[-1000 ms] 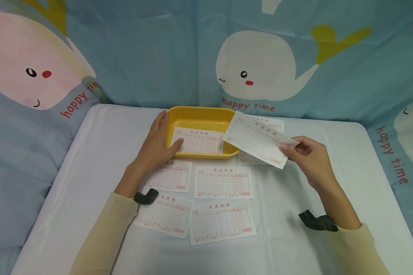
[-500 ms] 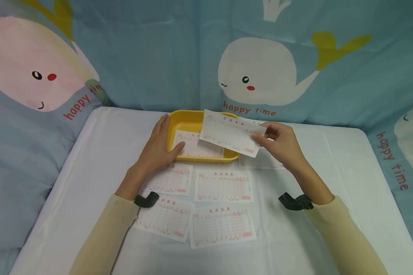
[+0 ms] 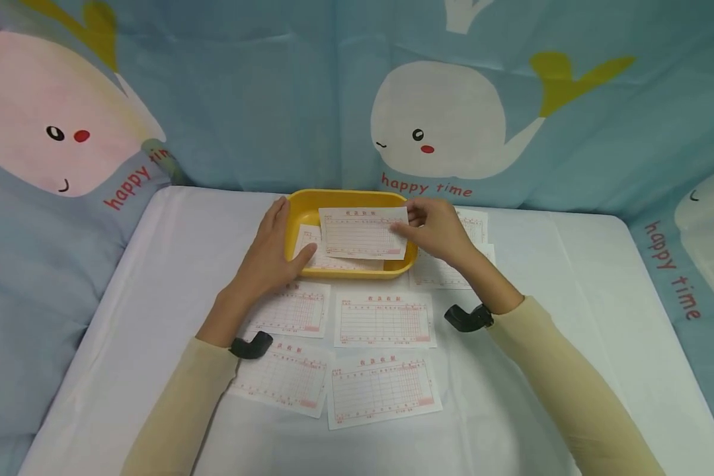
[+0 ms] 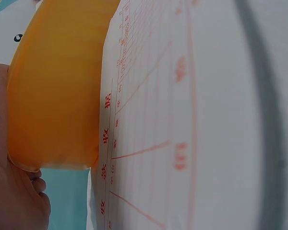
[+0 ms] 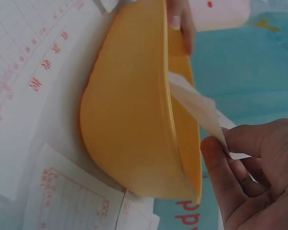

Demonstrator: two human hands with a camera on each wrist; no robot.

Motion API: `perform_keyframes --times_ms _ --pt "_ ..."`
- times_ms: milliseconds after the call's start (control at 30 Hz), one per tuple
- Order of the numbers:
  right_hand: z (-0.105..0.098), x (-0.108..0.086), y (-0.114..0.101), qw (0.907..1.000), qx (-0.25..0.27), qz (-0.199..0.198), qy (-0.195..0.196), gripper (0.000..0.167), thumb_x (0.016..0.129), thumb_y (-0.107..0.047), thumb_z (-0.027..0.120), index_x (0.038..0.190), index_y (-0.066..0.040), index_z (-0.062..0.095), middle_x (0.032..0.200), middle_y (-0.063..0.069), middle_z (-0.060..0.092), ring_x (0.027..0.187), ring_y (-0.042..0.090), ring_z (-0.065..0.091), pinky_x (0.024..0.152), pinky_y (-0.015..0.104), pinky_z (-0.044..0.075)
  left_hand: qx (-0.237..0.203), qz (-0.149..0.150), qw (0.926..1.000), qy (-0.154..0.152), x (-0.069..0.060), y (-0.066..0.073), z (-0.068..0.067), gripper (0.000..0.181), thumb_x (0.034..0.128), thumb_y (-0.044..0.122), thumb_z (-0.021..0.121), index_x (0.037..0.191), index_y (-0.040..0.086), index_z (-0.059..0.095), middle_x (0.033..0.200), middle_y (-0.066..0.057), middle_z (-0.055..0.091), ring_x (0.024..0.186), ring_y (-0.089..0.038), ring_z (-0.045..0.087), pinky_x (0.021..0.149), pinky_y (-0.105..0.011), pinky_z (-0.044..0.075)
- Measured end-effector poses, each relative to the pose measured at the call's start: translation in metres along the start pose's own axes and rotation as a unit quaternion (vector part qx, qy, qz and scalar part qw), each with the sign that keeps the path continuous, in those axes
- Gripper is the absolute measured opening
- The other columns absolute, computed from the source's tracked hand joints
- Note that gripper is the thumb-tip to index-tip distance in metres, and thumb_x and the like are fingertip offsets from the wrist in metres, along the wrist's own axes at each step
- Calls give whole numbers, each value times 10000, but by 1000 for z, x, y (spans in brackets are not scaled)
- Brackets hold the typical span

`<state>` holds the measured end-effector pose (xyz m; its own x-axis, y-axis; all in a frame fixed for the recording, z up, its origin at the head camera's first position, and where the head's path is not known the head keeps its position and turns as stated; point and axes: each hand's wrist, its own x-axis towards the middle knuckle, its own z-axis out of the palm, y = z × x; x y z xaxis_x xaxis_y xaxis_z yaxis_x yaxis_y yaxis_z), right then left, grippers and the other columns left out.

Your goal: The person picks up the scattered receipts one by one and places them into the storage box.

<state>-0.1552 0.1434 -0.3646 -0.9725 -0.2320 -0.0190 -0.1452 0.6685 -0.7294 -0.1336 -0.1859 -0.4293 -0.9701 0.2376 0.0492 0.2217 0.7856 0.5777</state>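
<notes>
A paper slip (image 3: 363, 235) is pinched by the right hand (image 3: 437, 228) over the yellow tray (image 3: 351, 273) — long axis left to right, heading (image 3: 360, 213) at the far edge. The tray is gripped by the left hand (image 3: 268, 254).

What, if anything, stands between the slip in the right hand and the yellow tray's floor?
A lower slip lies in the yellow tray, partly beneath the held slip. Nothing else visible intervenes; the left hand grips the tray's left end, beside that path.

A blue cloth (image 3: 274, 119) with printed whales (image 3: 464, 112) backs the white table (image 3: 619, 297).
</notes>
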Motion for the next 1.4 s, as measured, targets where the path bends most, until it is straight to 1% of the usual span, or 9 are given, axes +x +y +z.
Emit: perform_keyframes --times_ms 167,300,467,533,633,767,900,1067,1400 --pt "7 10 -5 9993 -280 -53 -250 320 929 -161 814 1161 35 713 1042 168 702 931 280 632 891 394 588 -33 -19 10000 -5 -1 -1 1 1023 993 527 617 1721 145 7 1808 -46 19 1663 -317 135 1326 -583 237" --pt "9 13 -8 9988 -374 -86 -297 392 933 -146 803 1276 13 700 1110 180 719 981 302 661 948 433 606 -30 -10 10000 31 -1 -1 1 1023 992 533 615 1722 163 1 1808 -37 21 1659 -314 147 1323 -583 247" --pt "6 9 -8 9994 -281 -134 -155 515 946 -141 790 1420 -25 625 1334 188 706 1214 337 693 1080 467 577 -42 8 10000 25 -1 -1 1 1024 991 543 609 1722 169 -2 1807 -39 24 1660 -311 146 1323 -584 245" --pt "4 7 -7 9993 -303 -233 -48 529 953 -142 785 1437 -21 609 1401 189 674 1292 353 661 1113 476 554 -24 10 10000 14 0 -1 1 1022 992 544 607 1722 167 -2 1808 -41 24 1660 -312 145 1323 -585 244" --pt "0 2 -5 9982 -402 -433 118 518 962 -156 775 1434 -18 612 1450 180 641 1346 367 615 1141 494 532 -2 -20 10000 -5 -1 0 0 1018 995 536 608 1722 160 2 1808 -41 20 1661 -313 142 1323 -587 242" --pt "-4 -7 -1 9958 -576 -633 321 500 967 -198 771 1422 -51 624 1470 145 625 1393 354 558 1195 543 468 -18 -83 10000 -20 -2 2 -1 1012 996 519 611 1721 147 11 1808 -45 22 1662 -319 143 1323 -589 242" --pt "-8 -19 4 9929 -598 -888 517 500 958 -203 779 1411 -59 626 1473 131 616 1422 343 521 1231 579 401 -42 -86 10000 -15 -2 3 -2 1007 997 509 612 1720 135 19 1807 -52 30 1661 -322 148 1325 -585 242" --pt "-8 -35 11 9892 -601 -1201 584 561 933 -194 808 1430 -39 600 1488 144 568 1426 340 496 1229 572 398 -49 -41 10000 23 -3 2 -2 1006 999 509 613 1720 128 24 1806 -56 35 1660 -324 153 1324 -586 244" --pt "-1 -70 29 9911 -640 -1084 421 740 897 -253 858 1532 -105 507 1575 126 508 1493 331 441 1238 590 392 -83 -20 9999 58 -3 0 0 1006 1001 518 610 1722 157 8 1808 -49 26 1660 -325 152 1323 -592 240"
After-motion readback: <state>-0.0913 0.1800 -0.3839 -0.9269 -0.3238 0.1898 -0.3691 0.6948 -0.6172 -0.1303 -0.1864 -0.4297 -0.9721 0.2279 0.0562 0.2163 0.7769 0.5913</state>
